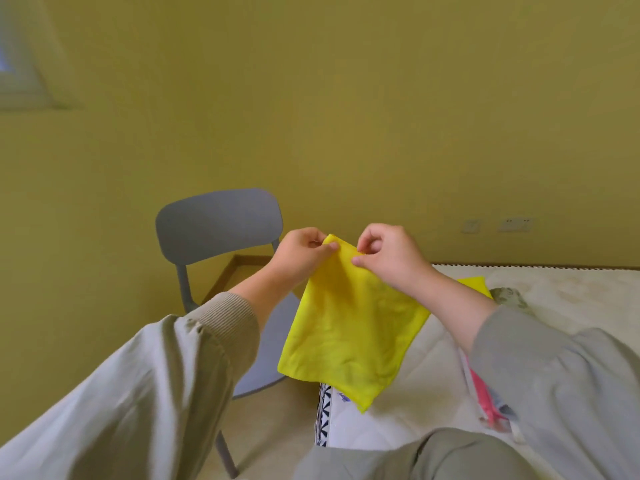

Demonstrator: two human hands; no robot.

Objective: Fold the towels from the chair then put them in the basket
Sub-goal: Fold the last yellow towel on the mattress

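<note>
A yellow towel (349, 334) hangs in the air between the chair and the bed. My left hand (301, 251) pinches its top left corner, and my right hand (388, 254) pinches the top edge just to the right. The cloth hangs down doubled, its lower corner over the mattress edge. Behind it stands the grey chair (218, 226), with its seat mostly hidden by my left arm and the towel. A second piece of yellow cloth (476, 285) lies on the bed behind my right forearm. No basket is visible.
A white quilted mattress (571, 292) fills the right side, with a patterned side panel (325, 410). Pink and white fabric (485, 396) lies by my right sleeve, and a grey patterned cloth (512, 296) sits further back. A yellow wall stands behind.
</note>
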